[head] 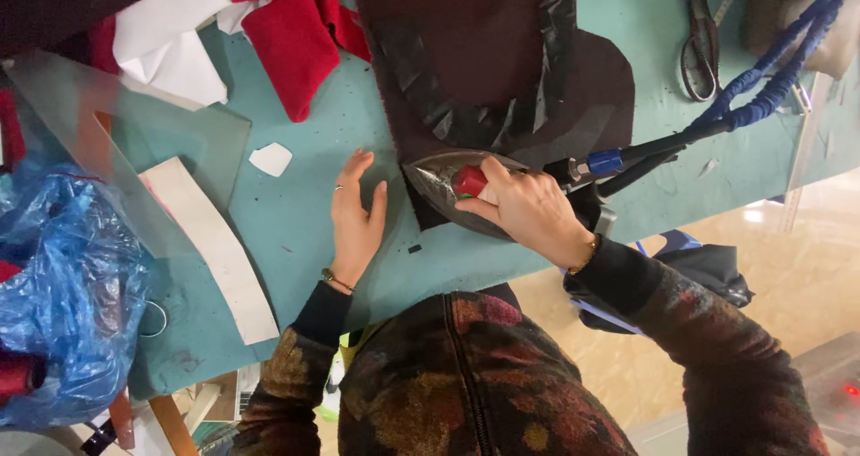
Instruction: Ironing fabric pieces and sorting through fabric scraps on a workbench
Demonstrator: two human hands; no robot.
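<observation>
The right hand [528, 210] is closed around the red handle of an iron [452, 192], which sits on the near edge of a dark maroon fabric piece [502, 62] on the teal table [305, 196]. The left hand [356, 219] lies open and flat on the table just beside that fabric, holding nothing. Scissors [700, 39] lie well apart, past the iron's blue-wrapped cord [770, 89].

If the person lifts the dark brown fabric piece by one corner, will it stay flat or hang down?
The dark brown fabric would probably droop, since it lies thin and flat on the teal table like cloth. It looks light for its size. Just now it likely cannot slide: the iron under the right hand presses its edge, while the left hand rests beside it.
</observation>
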